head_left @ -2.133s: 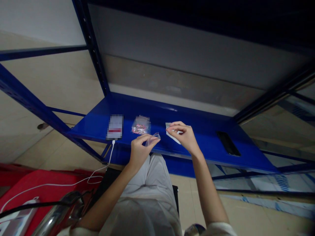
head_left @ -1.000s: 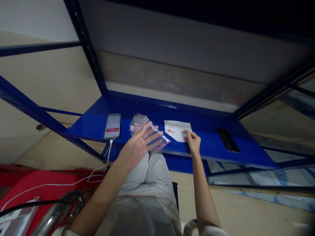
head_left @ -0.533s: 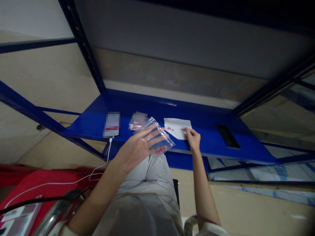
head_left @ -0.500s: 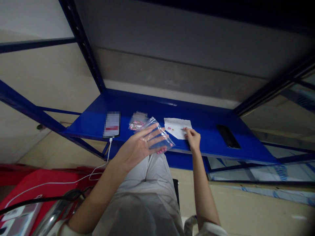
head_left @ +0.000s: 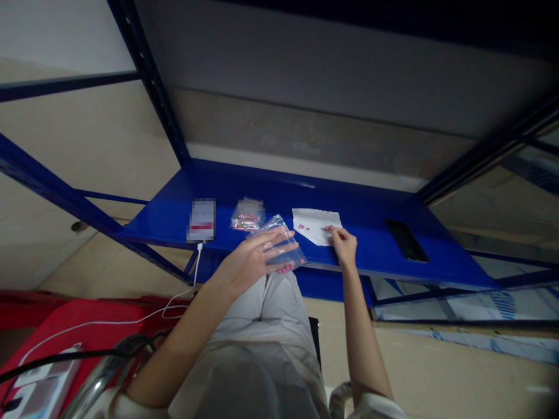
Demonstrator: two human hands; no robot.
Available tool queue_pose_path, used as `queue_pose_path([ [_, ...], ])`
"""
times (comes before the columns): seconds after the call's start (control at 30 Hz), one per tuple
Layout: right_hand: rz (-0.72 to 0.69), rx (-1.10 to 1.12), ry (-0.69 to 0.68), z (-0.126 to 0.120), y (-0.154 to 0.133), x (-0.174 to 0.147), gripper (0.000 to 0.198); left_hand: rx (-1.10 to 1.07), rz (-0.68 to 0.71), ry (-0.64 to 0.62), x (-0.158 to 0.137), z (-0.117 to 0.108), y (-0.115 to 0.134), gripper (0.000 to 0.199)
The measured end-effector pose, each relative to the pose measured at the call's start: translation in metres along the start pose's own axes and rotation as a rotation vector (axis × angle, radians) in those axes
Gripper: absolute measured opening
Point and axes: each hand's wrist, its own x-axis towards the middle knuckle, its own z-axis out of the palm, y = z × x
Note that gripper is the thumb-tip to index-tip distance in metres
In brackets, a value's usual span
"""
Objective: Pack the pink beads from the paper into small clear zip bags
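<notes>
A clear zip bag hangs in my left hand, its plastic held across my fingers. Pink beads show at the bag's lower end. My right hand is over the right part of a white sheet of paper, thumb and fingers pinched together. Whatever they pinch is too small to make out. On the paper's left part lie small pink pieces and a tiny gold-coloured piece. Behind my left hand, several small clear bags with pink and gold contents lie in a pile.
The blue metal shelf carries a phone with a lit screen on the left, a white cable plugged into it. On the right lies a dark phone. A red stool or chair is at lower left, holding a white device.
My left hand and the zip bag have shifted slightly, and the bag's top lies lower, showing more of the pile behind. My right hand stays pinched over the paper.
</notes>
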Motion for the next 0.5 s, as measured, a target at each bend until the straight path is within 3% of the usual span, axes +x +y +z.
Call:
queue_pose_path([
  [0.5,-0.007,0.004,-0.018,0.0009,0.0058,0.001,0.038,0.028,0.038,-0.008,-0.005,-0.003,0.0015,0.02],
])
